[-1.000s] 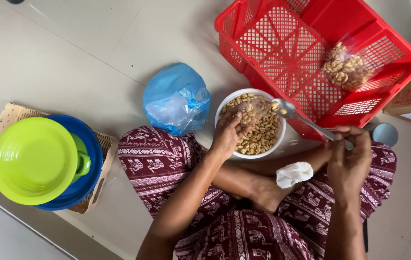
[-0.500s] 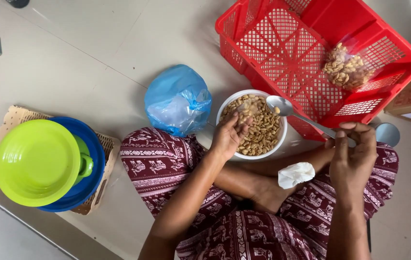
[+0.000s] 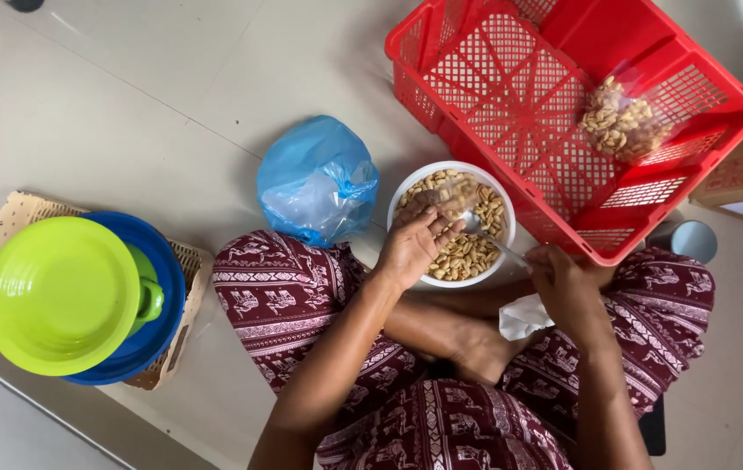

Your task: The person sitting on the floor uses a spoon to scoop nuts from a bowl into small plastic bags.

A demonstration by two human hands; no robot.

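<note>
Lying across the near right rim of the round white bowl of shelled peanuts (image 3: 451, 224): a slim metal spoon (image 3: 483, 233), scoop end dipping into the nuts, handle running down and to the right, long axis slanting from upper left to lower right. Gripping the handle end, fingers curled tight around it: the right hand (image 3: 567, 292), knuckles up, forearm reaching in from the lower right. Resting over the near left part of the bowl: the left hand (image 3: 413, 248), palm down, wrist bent, fingers loosely bent and touching the peanuts beside the spoon's scoop; whether pinching any nuts, impossible to tell. Sitting on the pale floor (image 3: 127, 113) just in front of crossed legs in maroon patterned trousers (image 3: 284, 300). Touching the bowl's far right side: a red plastic lattice basket (image 3: 511, 96) holding a clear bag of peanuts (image 3: 622, 122). Just left of the bowl: a crumpled blue plastic bag (image 3: 317, 181). Lying between the knees: a crumpled white tissue (image 3: 524, 318). Well apart at the left edge: a lime green plastic plate (image 3: 58, 294) stacked on a blue plate (image 3: 167, 287), both resting on a woven tray (image 3: 187, 261).
</note>
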